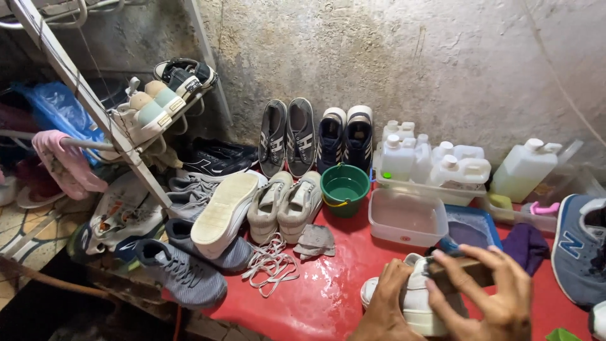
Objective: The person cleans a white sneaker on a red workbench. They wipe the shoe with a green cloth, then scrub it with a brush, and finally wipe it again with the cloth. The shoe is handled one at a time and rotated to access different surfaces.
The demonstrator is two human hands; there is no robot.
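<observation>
Hands are seen at the near right edge of the red table [328, 297]. A white sneaker [413, 303] is clamped by the left hand [385, 309] at its side, while a brush [457, 268] is gripped in the closed right hand [499, 297] and pressed on the shoe's top. Just behind it a clear tub [407, 218] and a green bucket [344, 188] are set. Loose laces [271, 262] are lain near the table's middle.

One green bucket [344, 187], two clear tubs [406, 218], about five white jugs [459, 172], and over a dozen shoes [287, 136].
</observation>
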